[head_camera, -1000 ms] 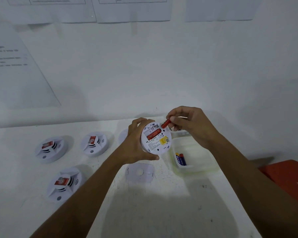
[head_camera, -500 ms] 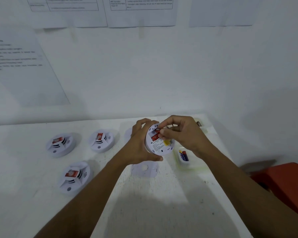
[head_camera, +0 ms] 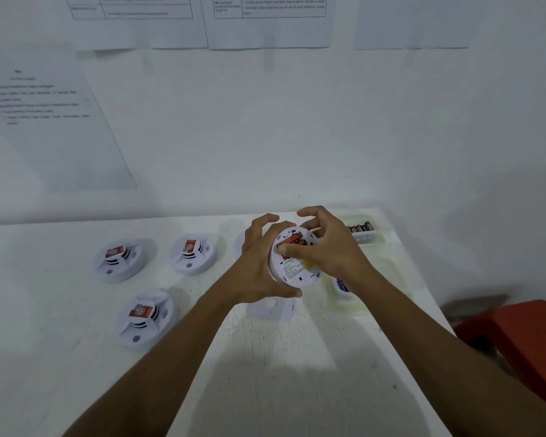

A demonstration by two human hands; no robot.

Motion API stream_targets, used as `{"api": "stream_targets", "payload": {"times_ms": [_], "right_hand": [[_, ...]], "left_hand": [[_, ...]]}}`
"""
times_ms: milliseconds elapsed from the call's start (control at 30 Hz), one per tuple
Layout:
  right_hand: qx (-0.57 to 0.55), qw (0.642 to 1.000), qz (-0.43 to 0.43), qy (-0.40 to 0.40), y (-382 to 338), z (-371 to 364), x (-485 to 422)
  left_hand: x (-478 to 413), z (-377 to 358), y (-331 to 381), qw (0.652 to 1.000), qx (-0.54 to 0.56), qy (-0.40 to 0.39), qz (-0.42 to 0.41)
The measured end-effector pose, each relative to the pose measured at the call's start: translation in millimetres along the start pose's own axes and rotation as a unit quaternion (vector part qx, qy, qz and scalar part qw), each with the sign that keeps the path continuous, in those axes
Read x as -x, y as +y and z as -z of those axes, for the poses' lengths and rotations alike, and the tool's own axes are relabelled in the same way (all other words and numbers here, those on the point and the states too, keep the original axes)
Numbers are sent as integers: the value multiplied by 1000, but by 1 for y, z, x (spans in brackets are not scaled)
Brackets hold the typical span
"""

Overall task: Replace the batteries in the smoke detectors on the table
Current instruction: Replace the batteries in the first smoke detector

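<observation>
Two bare forearms, sleeveless, no rings, watch or gloves.

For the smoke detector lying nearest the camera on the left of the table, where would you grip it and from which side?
Grip the smoke detector by its round outer rim, coming down from above with fingers spread across opposite edges. It lies flat with its raised centre and red sticker facing up, apart from its neighbours, so the rim looks free all round. The ribbed centre probably offers a poorer hold.
</observation>
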State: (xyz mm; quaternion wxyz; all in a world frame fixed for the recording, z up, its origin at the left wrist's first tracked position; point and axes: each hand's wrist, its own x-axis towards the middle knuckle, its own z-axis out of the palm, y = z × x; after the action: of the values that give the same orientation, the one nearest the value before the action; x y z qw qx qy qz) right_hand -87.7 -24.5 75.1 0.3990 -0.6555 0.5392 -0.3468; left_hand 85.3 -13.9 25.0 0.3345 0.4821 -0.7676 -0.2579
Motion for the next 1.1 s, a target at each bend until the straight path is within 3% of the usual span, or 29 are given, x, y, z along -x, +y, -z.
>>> {"api": "stream_targets", "payload": {"times_ms": [667,1100], "right_hand": [[-169,985,-33,-29,-23,-63,21],[-160,987,-23,14,-32,-85,29]], "left_hand": [[50,50,-9,998,40,-44,-10],[63,66,-8,993,96,-72,-13]]}}
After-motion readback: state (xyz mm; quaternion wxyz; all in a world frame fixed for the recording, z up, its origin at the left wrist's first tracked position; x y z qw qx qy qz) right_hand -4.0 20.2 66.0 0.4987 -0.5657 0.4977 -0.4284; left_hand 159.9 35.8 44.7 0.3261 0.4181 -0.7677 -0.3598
